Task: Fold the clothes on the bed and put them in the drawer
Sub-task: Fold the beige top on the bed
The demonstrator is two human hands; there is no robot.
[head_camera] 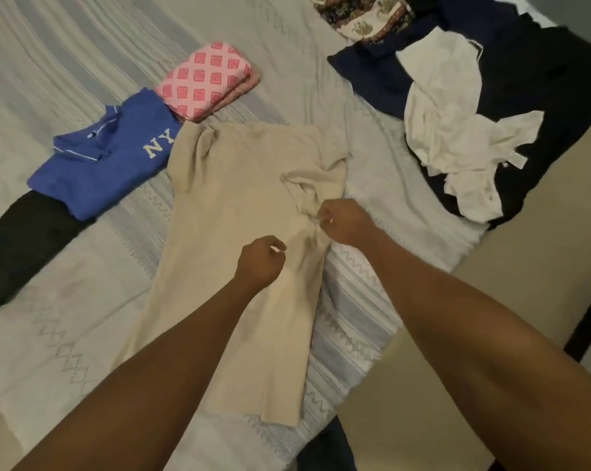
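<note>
A beige garment [239, 212] lies spread lengthwise on the bed [382, 185], its right sleeve bunched near the upper right. My right hand [347, 222] pinches the cloth at that bunched fold on the garment's right edge. My left hand [260, 260] hovers over the garment's middle with its fingers curled; whether it grips cloth is unclear. To the left lie a folded blue "NY" polo shirt [107, 154], a folded pink patterned cloth [209, 79] and a folded black garment [22, 246].
A heap of unfolded clothes sits at the upper right: a white garment [454, 130] on dark navy ones [539, 86], and a patterned cloth [365, 15] behind. The bed's edge runs diagonally at the right, with floor [539, 253] beyond.
</note>
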